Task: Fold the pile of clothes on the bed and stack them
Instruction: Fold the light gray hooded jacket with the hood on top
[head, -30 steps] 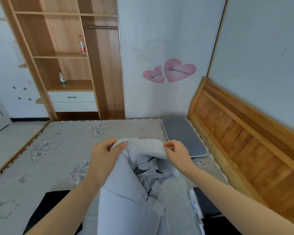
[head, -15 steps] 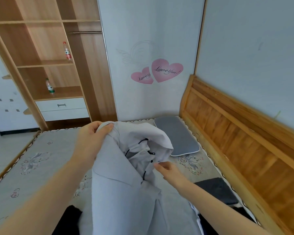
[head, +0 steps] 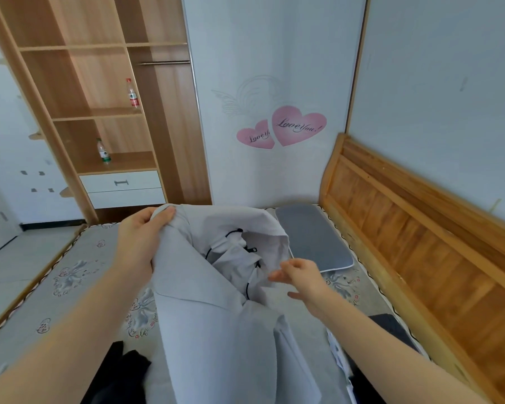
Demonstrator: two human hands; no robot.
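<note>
The grey garment [head: 216, 316] hangs in the middle of the frame, lifted off the bed [head: 70, 275] and draping down to the bottom edge. The left hand [head: 142, 243] grips its top edge at centre left, fingers and thumb curled round a bunched fold of cloth; held high like this, the garment's weight pulls it long, which seems meant to let the person find its shape before folding. The right hand [head: 301, 279] is at centre right, just beside the open inner side of the garment, its fingers loosely spread and slightly bent, holding nothing; it appears to reach for a free edge near the black drawstring [head: 231, 240] and lining. Whether a fingertip touches the cloth cannot be told.

A grey pillow [head: 312, 237] lies on the bed just beyond the right hand, against the wooden headboard [head: 420, 228] at the right of the frame. Dark clothing [head: 120, 371] lies at the lower left under the hanging cloth, and another dark piece [head: 391, 328] sits at the lower right. An open wardrobe [head: 99, 83] with two bottles fills the upper left. The garment is crumpled inward, so its tangled lining and drawstring look the likeliest hindrance to a clean fold.
</note>
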